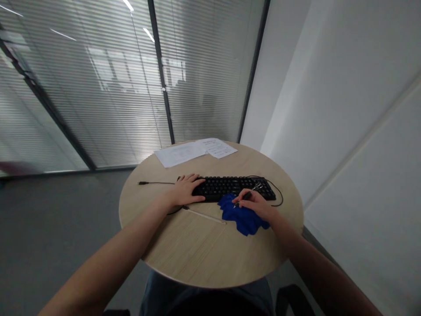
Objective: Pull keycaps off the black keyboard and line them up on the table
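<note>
A black keyboard (226, 186) lies across the middle of the round table. My left hand (187, 189) rests over its left end, fingers spread flat. My right hand (255, 204) is closed on a keycap puller (258, 186), a slim black-handled tool whose thin wire prongs point up and right over the keys. Beneath that hand, a crumpled blue cloth (245, 219) lies against the keyboard's front edge. A thin white-handled brush (207, 216) with a dark tip lies in front of the keyboard, between my hands.
Printed sheets of paper (184, 152) lie at the back of the round wooden table (194, 254). A black cable (280, 195) curls at the keyboard's right, and a cable plug (144, 183) lies to its left. Blinds-covered glass and a white wall (355, 131) stand behind.
</note>
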`<state>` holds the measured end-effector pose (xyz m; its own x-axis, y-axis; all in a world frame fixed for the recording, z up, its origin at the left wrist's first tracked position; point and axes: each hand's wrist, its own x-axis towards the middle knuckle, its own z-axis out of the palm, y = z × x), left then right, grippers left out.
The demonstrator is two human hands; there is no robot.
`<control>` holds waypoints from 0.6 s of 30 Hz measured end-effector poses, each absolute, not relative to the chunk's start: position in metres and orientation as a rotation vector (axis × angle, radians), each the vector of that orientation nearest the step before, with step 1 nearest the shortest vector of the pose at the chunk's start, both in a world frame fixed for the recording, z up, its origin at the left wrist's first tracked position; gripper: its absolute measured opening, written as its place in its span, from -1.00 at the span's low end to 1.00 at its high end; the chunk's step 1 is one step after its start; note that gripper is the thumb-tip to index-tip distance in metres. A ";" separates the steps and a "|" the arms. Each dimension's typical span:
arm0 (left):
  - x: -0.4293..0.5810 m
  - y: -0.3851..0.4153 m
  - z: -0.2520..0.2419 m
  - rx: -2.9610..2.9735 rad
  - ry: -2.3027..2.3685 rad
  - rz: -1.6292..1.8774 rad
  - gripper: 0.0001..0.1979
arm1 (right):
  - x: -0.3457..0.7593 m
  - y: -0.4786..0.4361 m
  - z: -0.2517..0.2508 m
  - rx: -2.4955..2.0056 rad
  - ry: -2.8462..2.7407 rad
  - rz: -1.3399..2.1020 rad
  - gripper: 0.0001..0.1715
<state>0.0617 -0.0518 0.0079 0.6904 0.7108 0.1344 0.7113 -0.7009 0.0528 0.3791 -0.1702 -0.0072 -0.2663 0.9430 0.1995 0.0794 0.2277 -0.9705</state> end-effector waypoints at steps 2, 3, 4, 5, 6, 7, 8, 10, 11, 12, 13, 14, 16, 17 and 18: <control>0.062 -0.052 0.006 -2.891 -1.219 -0.243 -0.12 | 0.375 -0.174 -0.011 -0.959 -1.585 1.203 -0.80; 0.062 -0.053 0.006 -2.894 -1.220 -0.245 -0.12 | 0.371 -0.174 -0.013 -0.952 -1.599 1.193 -0.80; 0.063 -0.053 0.006 -2.895 -1.220 -0.246 -0.13 | 0.366 -0.174 -0.013 -0.952 -1.625 1.171 -0.80; 0.063 -0.052 0.006 -2.897 -1.222 -0.244 -0.13 | 0.360 -0.173 -0.013 -0.955 -1.664 1.140 -0.81; 0.064 -0.052 0.006 -2.897 -1.224 -0.242 -0.14 | 0.355 -0.172 -0.013 -0.956 -1.710 1.100 -0.82; 0.064 -0.052 0.006 -2.895 -1.226 -0.245 -0.15 | 0.351 -0.171 -0.011 -0.954 -1.752 1.059 -0.84; 0.064 -0.052 0.007 -2.891 -1.226 -0.250 -0.16 | 0.348 -0.170 -0.009 -0.948 -1.775 1.016 -0.85; 0.062 -0.054 0.010 -2.884 -1.214 -0.273 -0.19 | 0.351 -0.169 -0.003 -0.937 -1.738 0.911 -0.86; 0.061 -0.057 0.013 -2.883 -1.196 -0.289 -0.21 | 0.358 -0.169 0.000 -0.940 -1.677 0.839 -0.86; 0.060 -0.062 0.017 -2.888 -1.165 -0.308 -0.24 | 0.368 -0.169 0.002 -0.950 -1.595 0.762 -0.85; 0.059 -0.068 0.022 -2.893 -1.119 -0.339 -0.26 | 0.380 -0.169 0.004 -0.968 -1.500 0.677 -0.84; 0.060 -0.076 0.027 -2.913 -1.040 -0.366 -0.28 | 0.394 -0.168 0.004 -0.996 -1.399 0.586 -0.83; 0.065 -0.096 0.036 -2.965 -0.832 -0.448 -0.31 | 0.424 -0.167 0.002 -1.060 -1.211 0.461 -0.80; 0.070 -0.106 0.039 -3.004 -0.721 -0.456 -0.31 | 0.438 -0.165 -0.001 -1.094 -1.134 0.403 -0.77; 0.077 -0.116 0.040 -3.044 -0.613 -0.450 -0.29 | 0.450 -0.164 -0.004 -1.125 -1.073 0.338 -0.75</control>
<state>0.0768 -0.1164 0.0400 0.8826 0.3786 0.2789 0.3797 -0.9236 0.0520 0.4498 -0.1637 -0.0043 0.4902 0.6987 0.5210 0.2737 0.4441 -0.8531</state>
